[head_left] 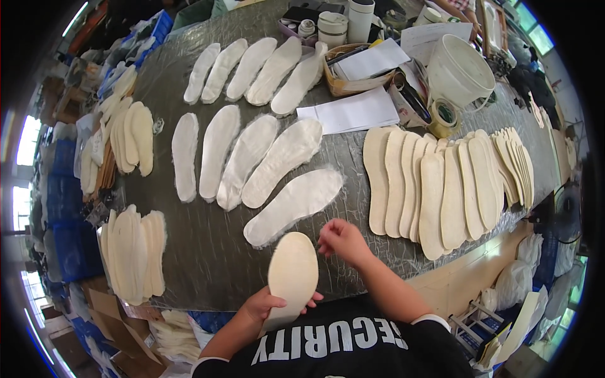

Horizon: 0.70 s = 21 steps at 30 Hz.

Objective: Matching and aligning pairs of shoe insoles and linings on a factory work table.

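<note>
My left hand (268, 303) is closed round the lower part of a cream insole (293, 264), thumb on its face and fingertips showing past the right edge. The insole stands tilted up in front of me, rounded end away from my body. Just right of its top, my right hand (342, 240) hovers apart from it with the fingers curled together; whatever they may pinch is hidden. Close beyond both hands lies a fluffy white insole (293, 205), slanted on the dark table. More white fuzzy insoles (220, 151) lie in two rows farther off.
Overlapping cream insoles (435, 195) cover the table's right side. Another stack (133, 255) sits at the left edge, with more insoles (140, 138) behind it. At the back are a basket (353, 86), white paper (350, 112), a translucent bucket (460, 72) and tape rolls (445, 114).
</note>
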Available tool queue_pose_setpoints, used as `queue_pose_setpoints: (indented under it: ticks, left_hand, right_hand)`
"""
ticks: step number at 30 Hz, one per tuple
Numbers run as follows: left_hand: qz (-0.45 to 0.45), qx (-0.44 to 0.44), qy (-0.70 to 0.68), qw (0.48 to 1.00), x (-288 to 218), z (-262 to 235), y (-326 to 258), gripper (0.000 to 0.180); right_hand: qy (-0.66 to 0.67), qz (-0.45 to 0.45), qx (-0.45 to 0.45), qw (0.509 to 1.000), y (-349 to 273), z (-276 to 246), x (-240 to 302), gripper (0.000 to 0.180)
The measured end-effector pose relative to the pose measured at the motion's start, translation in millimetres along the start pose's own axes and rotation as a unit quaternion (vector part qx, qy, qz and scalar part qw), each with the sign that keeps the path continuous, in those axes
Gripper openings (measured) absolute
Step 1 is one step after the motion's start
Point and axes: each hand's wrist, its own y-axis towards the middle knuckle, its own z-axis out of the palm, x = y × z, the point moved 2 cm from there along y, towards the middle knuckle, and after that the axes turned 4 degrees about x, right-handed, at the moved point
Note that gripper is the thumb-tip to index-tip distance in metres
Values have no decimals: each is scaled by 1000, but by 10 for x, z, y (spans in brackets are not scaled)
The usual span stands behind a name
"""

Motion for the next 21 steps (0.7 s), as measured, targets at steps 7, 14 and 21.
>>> queue_pose_setpoints:
  ticks: [7,14,21]
  left_hand:
    - [215,-114,125,962,-562,-43,-183,71]
    - [212,-170,239,932,-706,-47,-330,76]
    - [160,-244,347,891,-563,-97,-329,97]
  right_hand:
    - [274,150,-114,943,462,357,-230,22]
    - [366,132,-191,901,582,547,-252,11]
    - [386,182,-121,896,-247,728,-602,14]
